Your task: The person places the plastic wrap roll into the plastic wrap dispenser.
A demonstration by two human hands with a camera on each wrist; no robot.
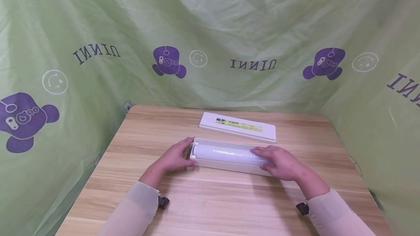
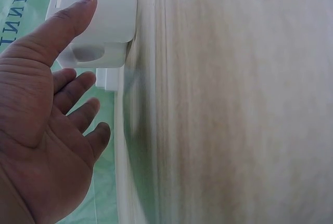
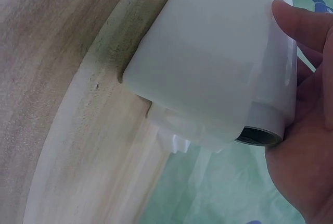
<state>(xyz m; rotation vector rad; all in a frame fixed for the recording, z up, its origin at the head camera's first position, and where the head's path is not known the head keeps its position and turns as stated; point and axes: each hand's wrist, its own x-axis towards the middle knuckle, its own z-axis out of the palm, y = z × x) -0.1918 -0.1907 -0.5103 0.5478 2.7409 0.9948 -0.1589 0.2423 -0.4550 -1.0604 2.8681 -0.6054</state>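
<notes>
In the head view, a long, narrow, open-topped white plastic box [image 1: 229, 165] lies on a tabletop [image 1: 210, 199] of pale, striped wood grain. The box's long axis runs left to right, its right end slightly nearer the person. Inside it, along the same axis, lies a glossy, whitish cylindrical roll of film [image 1: 226, 153] with crinkled highlights. The left hand [image 1: 176, 157] curves around the box's left end, thumb by the near corner and fingers by the far one. At the box's right end, the right hand [image 1: 282, 162] grips the roll from above, fingers across it and thumb on the near side. Beyond the box and nearly parallel to it is a flat, white plastic lid [image 1: 237, 126] with rounded corners and a yellow-green printed label [image 1: 238, 124]. Smooth, wrinkled green cloth [image 1: 226, 21] with purple figures hangs behind the box.

In the left wrist view, the left hand's fingers are loosely spread beside the box's end, clutching nothing; whether the thumb touches the wall cannot be told.

In the right wrist view, the roll's round end, with a dark hollow core [image 3: 258, 136], shows beside the box's smooth, round-cornered wall. The thumb lies at the box's rim; the other fingers are mostly hidden.
</notes>
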